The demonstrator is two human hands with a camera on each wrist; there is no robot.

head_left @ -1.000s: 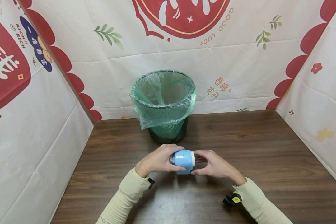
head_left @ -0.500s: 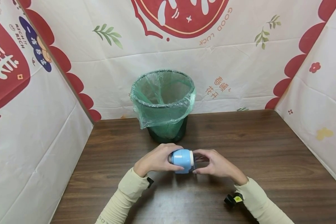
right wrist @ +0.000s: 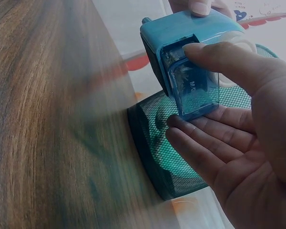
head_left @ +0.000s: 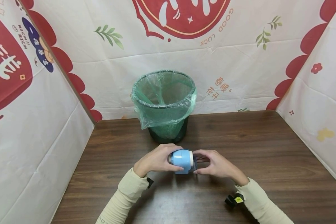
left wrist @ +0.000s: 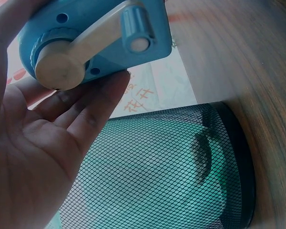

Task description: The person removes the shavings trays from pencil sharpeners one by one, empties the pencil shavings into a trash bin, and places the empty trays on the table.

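Brown wood-grain tabletop [head_left: 268, 149]; behind it, white cloth backdrop [head_left: 235, 59] with red scalloped borders [head_left: 295, 67]; green leaf prints [head_left: 109, 35].

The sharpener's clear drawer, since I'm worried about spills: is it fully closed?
No, the right wrist view shows the clear drawer sticking out of the blue sharpener.

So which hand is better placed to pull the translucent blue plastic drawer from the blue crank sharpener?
Probably the right hand: it pinches the drawer; the left hand grips the sharpener.
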